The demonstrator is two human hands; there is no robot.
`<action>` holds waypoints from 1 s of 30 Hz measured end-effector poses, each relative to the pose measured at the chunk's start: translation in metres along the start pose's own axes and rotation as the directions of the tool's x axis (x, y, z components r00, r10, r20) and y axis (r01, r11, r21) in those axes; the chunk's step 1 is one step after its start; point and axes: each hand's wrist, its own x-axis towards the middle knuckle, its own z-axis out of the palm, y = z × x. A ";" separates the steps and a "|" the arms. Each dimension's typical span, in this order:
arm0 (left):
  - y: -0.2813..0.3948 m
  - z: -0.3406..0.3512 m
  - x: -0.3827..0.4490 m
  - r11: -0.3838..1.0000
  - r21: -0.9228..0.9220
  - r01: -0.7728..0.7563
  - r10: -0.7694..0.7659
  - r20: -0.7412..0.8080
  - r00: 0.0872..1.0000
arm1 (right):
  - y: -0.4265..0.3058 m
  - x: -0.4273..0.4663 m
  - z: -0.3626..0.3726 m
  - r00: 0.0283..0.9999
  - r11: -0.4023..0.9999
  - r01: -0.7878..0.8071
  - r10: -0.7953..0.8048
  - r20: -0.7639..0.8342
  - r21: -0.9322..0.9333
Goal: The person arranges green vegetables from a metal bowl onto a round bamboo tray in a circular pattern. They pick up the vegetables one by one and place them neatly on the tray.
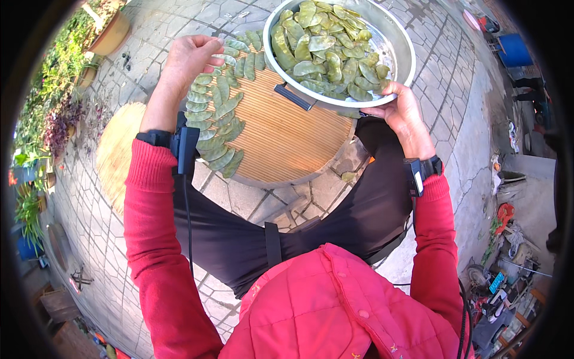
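My right hand (400, 110) grips the near right rim of a round metal basin (400, 49), thumb over the rim and fingers beneath. Flat green bean pods (323, 58) fill much of the basin, which has a dark handle (292, 96) on its near side. Below it lies a round ribbed tray (287, 139), partly covered by the basin. Rows of bean pods (219, 119) line the tray's left and upper-left part. Over its upper-left edge is my left hand (195, 56), thumb and forefinger together; whether a pod is between them is hidden.
A round woven mat (119, 152) lies on the paving (242, 197) at left. Potted plants and a large planter (110, 33) stand along the left side. At right are a blue barrel (515, 50) and a cluttered heap with a wheel (477, 274). A stray pod (348, 176) lies near the tray.
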 end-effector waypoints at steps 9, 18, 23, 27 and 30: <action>0.018 0.093 -0.002 0.879 0.393 -0.272 0.255 0.096 0.962 | 0.021 0.020 -0.036 0.982 0.999 0.047 -0.048 -0.184 -0.009; 0.023 0.158 0.001 0.689 0.644 -0.333 0.255 0.214 0.943 | 0.020 0.012 -0.024 0.994 0.996 0.047 -0.054 -0.098 -0.072; 0.009 0.130 -0.001 0.994 0.072 -0.076 0.063 0.167 0.984 | 0.018 0.014 -0.024 0.999 0.997 -0.026 0.023 -0.036 -0.074; -0.010 0.078 -0.002 0.959 -0.284 -0.001 0.000 -0.005 1.000 | 0.020 0.015 -0.021 0.996 0.997 0.003 -0.010 -0.084 -0.078; -0.039 0.055 -0.001 0.928 -0.369 0.046 -0.113 -0.160 0.981 | 0.014 0.017 -0.019 0.992 1.000 0.017 -0.020 -0.125 -0.027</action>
